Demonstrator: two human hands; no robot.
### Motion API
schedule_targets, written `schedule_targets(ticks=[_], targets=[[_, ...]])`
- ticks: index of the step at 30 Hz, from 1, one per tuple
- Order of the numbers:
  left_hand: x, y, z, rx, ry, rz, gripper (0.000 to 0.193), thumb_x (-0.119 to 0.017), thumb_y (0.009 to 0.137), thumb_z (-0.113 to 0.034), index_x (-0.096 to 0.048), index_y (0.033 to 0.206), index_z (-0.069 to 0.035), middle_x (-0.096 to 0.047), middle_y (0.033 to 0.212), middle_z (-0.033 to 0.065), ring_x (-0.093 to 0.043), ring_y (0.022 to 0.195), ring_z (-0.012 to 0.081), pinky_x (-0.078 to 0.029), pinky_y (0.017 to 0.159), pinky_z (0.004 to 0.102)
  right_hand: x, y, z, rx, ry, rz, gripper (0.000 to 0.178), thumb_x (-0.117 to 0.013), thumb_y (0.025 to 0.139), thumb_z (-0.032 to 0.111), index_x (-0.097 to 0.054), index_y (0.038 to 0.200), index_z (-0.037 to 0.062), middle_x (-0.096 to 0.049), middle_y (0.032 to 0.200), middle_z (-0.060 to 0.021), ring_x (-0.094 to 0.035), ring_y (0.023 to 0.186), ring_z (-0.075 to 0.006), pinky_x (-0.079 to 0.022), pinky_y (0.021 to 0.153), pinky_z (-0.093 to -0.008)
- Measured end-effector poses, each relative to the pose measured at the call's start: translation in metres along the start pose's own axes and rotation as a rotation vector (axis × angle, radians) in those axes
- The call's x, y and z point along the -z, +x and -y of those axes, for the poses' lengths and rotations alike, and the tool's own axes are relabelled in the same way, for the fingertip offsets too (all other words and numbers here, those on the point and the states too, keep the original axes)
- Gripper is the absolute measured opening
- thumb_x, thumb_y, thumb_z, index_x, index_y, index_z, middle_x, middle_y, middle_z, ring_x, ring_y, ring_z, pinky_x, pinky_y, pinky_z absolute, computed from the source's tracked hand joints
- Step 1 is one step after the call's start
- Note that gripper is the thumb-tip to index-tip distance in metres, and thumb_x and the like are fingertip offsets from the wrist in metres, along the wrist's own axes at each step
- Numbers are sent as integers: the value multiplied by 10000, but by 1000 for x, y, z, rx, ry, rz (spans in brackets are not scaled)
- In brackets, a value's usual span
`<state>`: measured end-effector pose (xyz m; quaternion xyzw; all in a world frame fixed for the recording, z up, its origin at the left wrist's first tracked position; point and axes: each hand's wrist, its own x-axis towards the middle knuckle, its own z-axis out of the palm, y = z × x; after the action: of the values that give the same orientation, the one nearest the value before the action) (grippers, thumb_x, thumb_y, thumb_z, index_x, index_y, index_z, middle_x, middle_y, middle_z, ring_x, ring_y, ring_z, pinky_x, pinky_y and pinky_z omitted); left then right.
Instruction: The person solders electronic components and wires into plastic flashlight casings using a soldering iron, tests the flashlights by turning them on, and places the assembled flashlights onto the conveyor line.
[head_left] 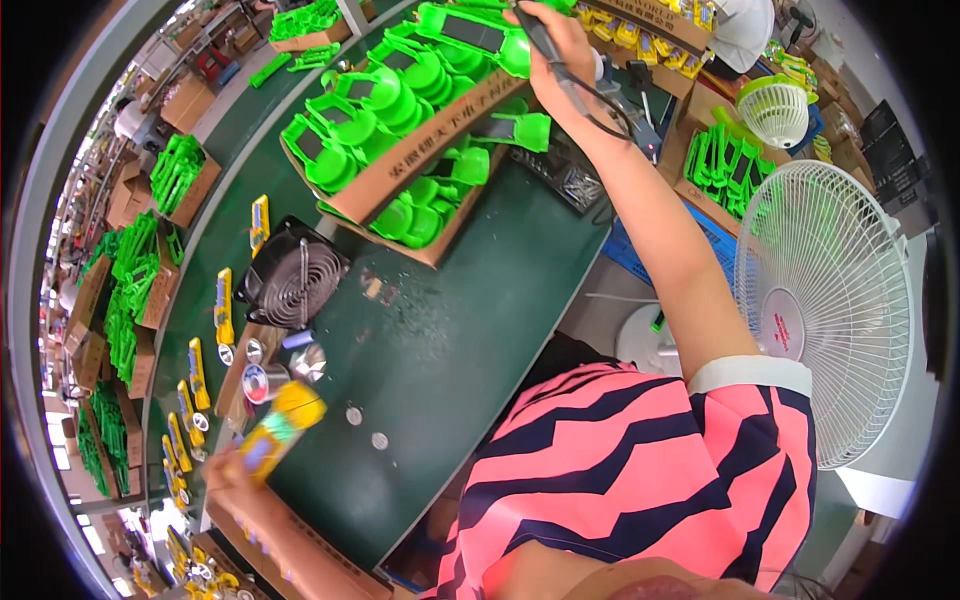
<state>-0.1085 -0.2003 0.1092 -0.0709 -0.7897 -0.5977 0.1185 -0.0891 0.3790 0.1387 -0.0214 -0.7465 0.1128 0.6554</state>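
Observation:
My right hand (563, 55) is raised at the top of the view, closed round a dark soldering iron (541, 38) whose black cable loops past my wrist. It hangs over a cardboard box of bright green plastic parts (390, 95) with dark panels. At the lower left my left hand (230, 475) grips a yellow plastic housing (298, 405). A pale green patch shows on that housing, smeared by motion. Just beyond it stand a solder spool (262, 383) and a shiny metal piece (310, 360).
A black square fan (292, 275) sits on the green table (450, 290). Small round discs (379, 440) and debris lie there. Yellow parts (197, 372) line the strip at left, beside boxes of green parts (180, 175). A white standing fan (825, 310) is at right.

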Motion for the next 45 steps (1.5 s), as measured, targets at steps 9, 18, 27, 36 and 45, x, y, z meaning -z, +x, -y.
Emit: schedule_targets(ticks=[9,18,27,36,45], targets=[[-169,-164,31,177,243,-44,236,-679,721,-84,-544,903,-19,-553,961,83,-519,903,178,-385,849,346,87,-130,96,-44,465,461,213,-584,733,99,-616,943,77,-566,771,-87,-553,744,-242,-432,794,-343],[-142,-168,-56,-623,699,63,151,-671,643,25,-618,769,-38,-588,825,67,-540,834,243,-425,739,343,75,-215,107,-43,440,686,388,-596,665,38,-566,1043,119,-585,900,-67,-546,841,-238,-375,882,-451],[-213,-138,-17,-516,680,705,193,-617,689,-33,-587,879,-51,-496,942,120,-472,850,298,-394,760,397,104,-206,116,20,522,859,378,-566,737,40,-501,1102,114,-580,874,-68,-583,828,-229,-280,995,-485],[-210,-143,3,-284,278,625,124,-583,720,-7,-587,839,-40,-491,1050,139,-476,933,295,-382,827,373,94,-208,121,-118,687,891,394,-527,771,53,-451,1156,87,-583,845,-107,-577,867,-264,-297,1002,-446],[-218,-143,6,-422,455,662,131,-604,704,-10,-626,823,-59,-516,1094,109,-510,905,268,-407,804,356,92,-209,121,-142,684,869,381,-480,791,24,-443,1166,75,-581,913,-122,-564,901,-281,-368,955,-408]])
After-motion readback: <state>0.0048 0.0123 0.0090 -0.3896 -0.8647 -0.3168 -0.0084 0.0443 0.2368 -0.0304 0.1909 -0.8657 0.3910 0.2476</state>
